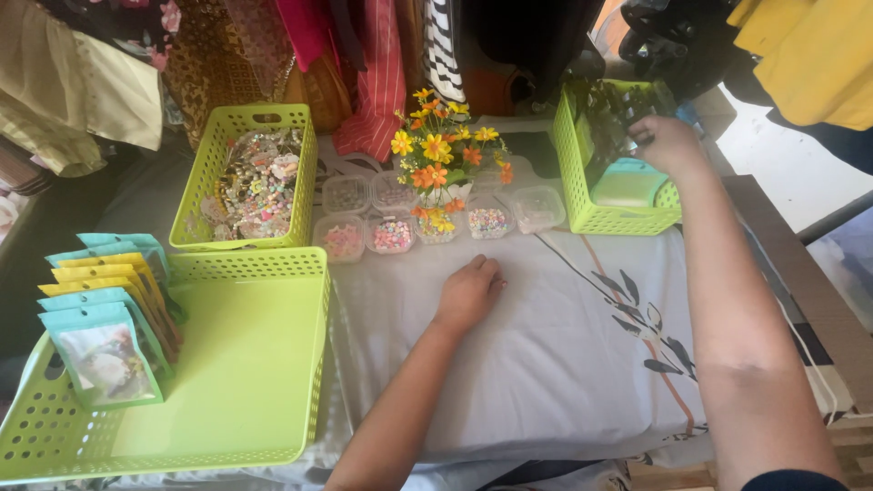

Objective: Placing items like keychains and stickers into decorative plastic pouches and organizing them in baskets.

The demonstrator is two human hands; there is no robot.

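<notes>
On the bench (564, 364), seen from the head camera, the left hand (468, 293) rests loosely curled and empty on the white cloth, just before small boxes of beads (393, 235) and a vase of orange flowers (438, 155). The right hand (668, 144) reaches into the far green basket (582, 195), fingers closed on a dark item inside. That item is too unclear to name, and the basket looks light, stiff and best gripped by its rim.
</notes>
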